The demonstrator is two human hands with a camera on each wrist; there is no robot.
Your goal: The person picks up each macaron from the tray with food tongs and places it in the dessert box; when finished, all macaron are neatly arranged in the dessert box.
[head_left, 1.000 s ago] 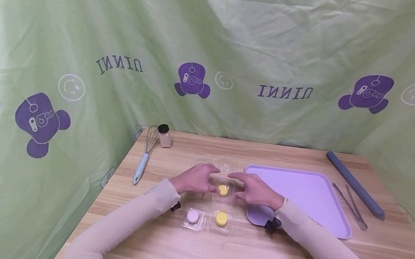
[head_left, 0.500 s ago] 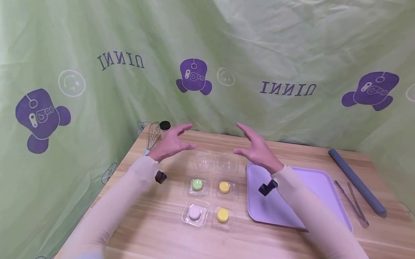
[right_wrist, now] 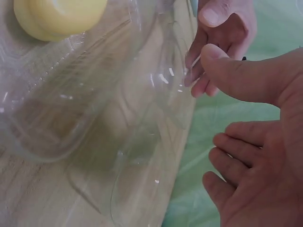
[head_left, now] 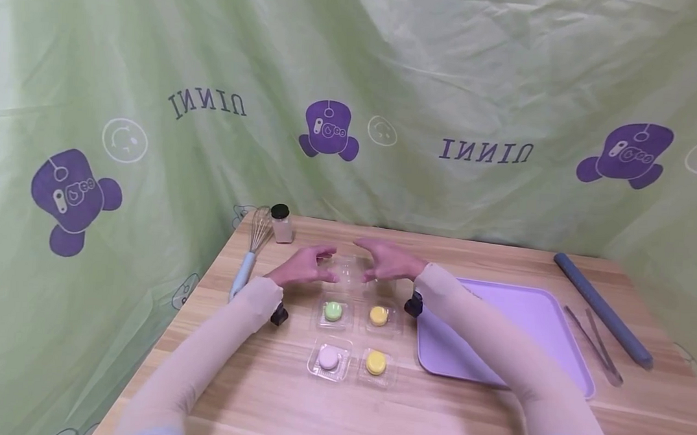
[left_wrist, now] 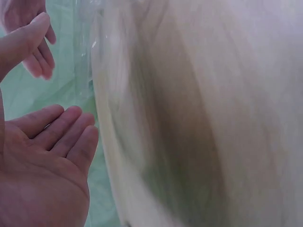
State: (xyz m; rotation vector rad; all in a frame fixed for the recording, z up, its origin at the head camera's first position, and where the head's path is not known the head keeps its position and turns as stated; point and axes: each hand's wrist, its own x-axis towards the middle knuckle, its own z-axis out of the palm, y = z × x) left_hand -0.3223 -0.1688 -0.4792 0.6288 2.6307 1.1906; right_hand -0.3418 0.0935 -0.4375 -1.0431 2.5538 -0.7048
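My left hand (head_left: 302, 266) and my right hand (head_left: 392, 261) hover at the back of a clear plastic box, palms facing each other. Between them shows the raised clear lid (head_left: 346, 269). Both wrist views show spread thumbs and nearly straight fingers (left_wrist: 61, 130), holding nothing. Several macarons sit in the clear trays: a green macaron (head_left: 333, 311) and an orange-yellow macaron (head_left: 378, 315) behind, a lilac macaron (head_left: 328, 357) and a yellow macaron (head_left: 376, 362) in front. In the right wrist view, one yellow macaron (right_wrist: 61, 16) lies near clear plastic (right_wrist: 142, 156).
A purple tray (head_left: 495, 328) lies right of the box, under my right forearm. Beyond it are tongs (head_left: 594, 345) and a blue-grey rolling pin (head_left: 604, 310). At the back left, a whisk (head_left: 250, 252) lies beside a black-capped jar (head_left: 281, 224).
Both hands rose off the trays, spreading apart, which uncovered the green macaron. Since then they have lowered and moved closer together near the back lids. The macarons stay in place.
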